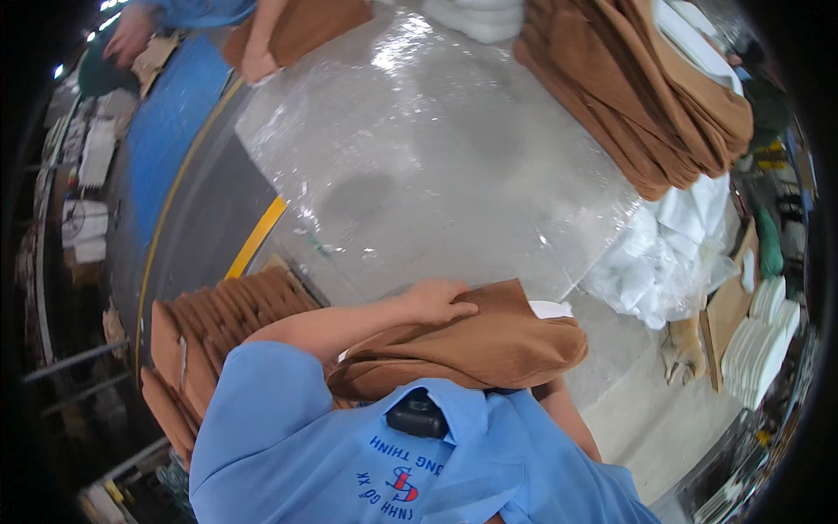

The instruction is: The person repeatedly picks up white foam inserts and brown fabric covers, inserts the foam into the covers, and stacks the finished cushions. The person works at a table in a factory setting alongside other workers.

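Observation:
A brown fabric cushion cover [463, 345] with white filling [550, 309] showing at its open right end lies close against my front. My left hand [436, 301] reaches over its far edge, thumb and fingers closed on the fabric. On the right, my forearm [567, 417] passes beneath the cover, and the right hand itself is hidden under it. Just beyond the cover stretches a table wrapped in clear plastic film [419, 166].
A stack of brown cushions [236, 306] stands at my left. More brown covers [628, 96] are piled at the far right, above bunched clear plastic [668, 253]. White pads [764, 345] sit at right. Far left, another person's hand [259, 65] touches a brown piece [319, 26].

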Motion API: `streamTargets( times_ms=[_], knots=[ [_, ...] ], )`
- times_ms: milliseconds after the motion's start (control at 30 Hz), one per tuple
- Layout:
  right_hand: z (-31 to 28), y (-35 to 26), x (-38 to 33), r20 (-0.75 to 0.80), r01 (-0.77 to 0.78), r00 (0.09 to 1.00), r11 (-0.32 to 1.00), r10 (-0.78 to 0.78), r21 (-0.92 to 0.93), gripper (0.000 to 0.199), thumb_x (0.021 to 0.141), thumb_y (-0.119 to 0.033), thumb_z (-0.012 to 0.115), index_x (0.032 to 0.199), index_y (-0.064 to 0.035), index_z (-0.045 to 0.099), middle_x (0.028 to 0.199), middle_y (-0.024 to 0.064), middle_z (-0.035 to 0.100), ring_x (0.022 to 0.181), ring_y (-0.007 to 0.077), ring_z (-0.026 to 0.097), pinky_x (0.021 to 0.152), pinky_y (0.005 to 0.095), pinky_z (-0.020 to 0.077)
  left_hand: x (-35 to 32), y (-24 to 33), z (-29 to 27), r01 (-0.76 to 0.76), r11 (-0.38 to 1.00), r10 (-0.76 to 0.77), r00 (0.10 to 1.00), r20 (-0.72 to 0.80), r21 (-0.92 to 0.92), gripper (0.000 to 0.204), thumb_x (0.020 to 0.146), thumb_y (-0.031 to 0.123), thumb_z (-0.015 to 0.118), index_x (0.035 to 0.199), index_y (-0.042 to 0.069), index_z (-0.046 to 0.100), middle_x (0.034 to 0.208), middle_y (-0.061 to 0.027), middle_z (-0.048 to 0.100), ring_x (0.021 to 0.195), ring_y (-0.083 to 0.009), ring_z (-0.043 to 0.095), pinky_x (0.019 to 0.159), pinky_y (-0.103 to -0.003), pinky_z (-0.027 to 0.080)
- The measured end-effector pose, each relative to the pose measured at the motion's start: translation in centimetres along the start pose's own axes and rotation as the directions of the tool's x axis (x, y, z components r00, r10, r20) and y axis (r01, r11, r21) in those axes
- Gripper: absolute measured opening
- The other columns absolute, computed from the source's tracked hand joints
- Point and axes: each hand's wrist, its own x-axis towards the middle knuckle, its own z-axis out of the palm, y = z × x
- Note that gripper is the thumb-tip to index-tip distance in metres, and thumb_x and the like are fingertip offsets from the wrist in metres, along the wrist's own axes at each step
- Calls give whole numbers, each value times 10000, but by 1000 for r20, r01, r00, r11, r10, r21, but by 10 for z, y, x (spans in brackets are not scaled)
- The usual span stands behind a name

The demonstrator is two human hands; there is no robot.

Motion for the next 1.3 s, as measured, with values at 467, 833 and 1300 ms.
streamTargets(
  times_ms=[467, 833, 1300],
  knots=[
    [-16, -25, -6, 39, -45, 998, 991, 50, -127, 476, 1086, -473, 527, 1384, -103, 560, 1271, 55, 635, 1122, 231, 635, 972, 362, 532, -92, -63, -7, 75, 997, -77, 996, -48, -27, 482, 1014, 550, 598, 986, 86, 727, 926, -191, 738, 904, -429, 700, 802, -547, 534],
    [-39, -111, -18, 59, 266, 956, 765, -288, -587, 431, 1108, -391, 533, 1414, -87, 539, 1300, 56, 616, 1142, 227, 626, 979, 346, 524, -192, -132, 22, 349, 858, -513, 523, -681, -378, 289, 1020, 356, 624, 1013, 83, 721, 937, -210, 719, 903, -423, 693, 750, -482, 537],
    [247, -117, -130, 711, 823, 569, -293, 413, -487, 800, 679, -160, 926, 1399, -51, 596, 1200, 166, 725, 1116, 387, 692, 1006, 484, 527, -196, -87, 85, -108, 293, -331, 921, -207, -950, 562, 933, 158, 760, 1458, 57, 584, 1469, -70, 614, 1300, -196, 581, 1159, -379, 424]
  ],
)
